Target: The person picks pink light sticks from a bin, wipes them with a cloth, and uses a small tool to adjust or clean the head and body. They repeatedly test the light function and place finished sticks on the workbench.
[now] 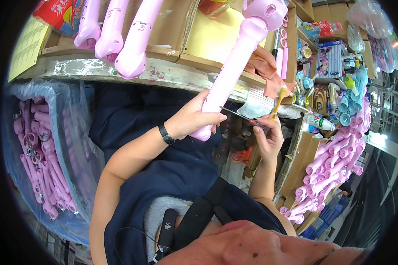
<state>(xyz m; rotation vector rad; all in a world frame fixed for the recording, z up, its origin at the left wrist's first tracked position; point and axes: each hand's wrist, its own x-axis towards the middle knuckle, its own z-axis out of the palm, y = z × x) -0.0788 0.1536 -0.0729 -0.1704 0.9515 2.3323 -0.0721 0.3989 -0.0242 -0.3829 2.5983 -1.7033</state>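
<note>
A long pink plastic part [229, 70], with a wide rounded head at its far end, slants across the middle. My left hand [188, 118] is wrapped round its near end, the thumb lying across it. In my right hand [269, 136] a thin, dark, pointed tool [239, 113] is pinched, its tip at the side of the pink part by my left thumb. The tool's exact kind is too small to tell. A yellowish-brown handle [278, 104] rises just beyond my right fingers; whether they hold it too, I cannot tell.
Several similar pink parts [139, 42] lie over the bench edge [88, 67]. A plastic-lined bin [57, 90] of pink parts stands at left; more pink parts [327, 172] are stacked at right. An orange cloth [264, 70], perforated white pad [256, 100] and white tube [320, 122] are nearby.
</note>
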